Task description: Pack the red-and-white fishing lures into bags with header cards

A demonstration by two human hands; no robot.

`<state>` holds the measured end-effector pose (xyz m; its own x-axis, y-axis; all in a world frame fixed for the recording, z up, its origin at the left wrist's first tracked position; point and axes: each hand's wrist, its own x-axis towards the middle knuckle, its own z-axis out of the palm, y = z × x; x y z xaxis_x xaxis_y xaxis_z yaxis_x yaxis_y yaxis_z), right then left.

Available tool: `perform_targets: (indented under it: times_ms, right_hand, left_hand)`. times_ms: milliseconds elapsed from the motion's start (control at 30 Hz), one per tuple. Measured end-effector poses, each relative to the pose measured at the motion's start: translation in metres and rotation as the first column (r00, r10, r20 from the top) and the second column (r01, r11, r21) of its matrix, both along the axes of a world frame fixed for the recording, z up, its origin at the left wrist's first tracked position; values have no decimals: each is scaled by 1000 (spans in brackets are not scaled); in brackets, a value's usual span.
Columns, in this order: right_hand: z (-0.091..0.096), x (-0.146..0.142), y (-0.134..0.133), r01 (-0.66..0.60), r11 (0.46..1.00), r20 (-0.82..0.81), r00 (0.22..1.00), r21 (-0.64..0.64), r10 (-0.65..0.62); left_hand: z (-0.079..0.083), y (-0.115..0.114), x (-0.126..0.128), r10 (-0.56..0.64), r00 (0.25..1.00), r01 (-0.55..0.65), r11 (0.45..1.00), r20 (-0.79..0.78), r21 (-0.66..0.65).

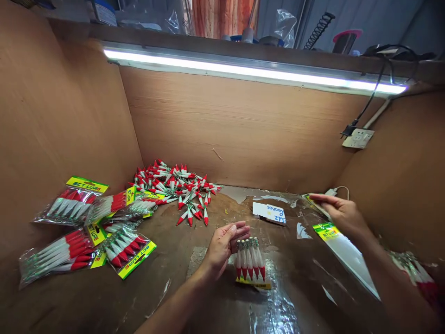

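Note:
Low in the middle, my left hand (224,246) is held with its fingers stretched out together and the thumb resting near them. Just right of its palm is a row of several red-and-white fishing lures (250,262), red tips towards me, on a card with a yellow edge (255,284). My right hand (339,214) reaches to the back right with finger and thumb together at a flat piece of packaging with a yellow-green corner; what they pinch is too small to make out. Below that hand lies a white header card with a green-and-yellow top (327,230).
Loose red-and-white lures (170,181) are heaped at the back left. Filled lure packets (76,204) lie at left. A white printed card (269,213) and tape scraps are on the table. More lures (413,273) sit far right. A lamp tube (243,69) hangs under the shelf.

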<state>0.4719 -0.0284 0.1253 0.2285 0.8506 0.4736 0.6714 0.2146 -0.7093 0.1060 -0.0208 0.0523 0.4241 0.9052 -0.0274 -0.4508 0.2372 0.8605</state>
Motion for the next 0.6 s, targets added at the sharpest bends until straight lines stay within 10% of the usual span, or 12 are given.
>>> perform_targets:
  times_ms: [100,200,600]
  right_hand:
    - [-20,-77,-16,-411,889,-216,904,-202,369]
    - [-47,-138,-18,-586,767,-372,794,-262,480]
    - [-85,-163,-5,-605,767,-491,745,-211,453]
  left_hand:
    - [-3,0,3,-25,1000,25,1000,-18,0]
    - [-7,1,5,-48,999,48,999,-27,17]
    - [-34,7,3,5,953,14,998,-302,60]
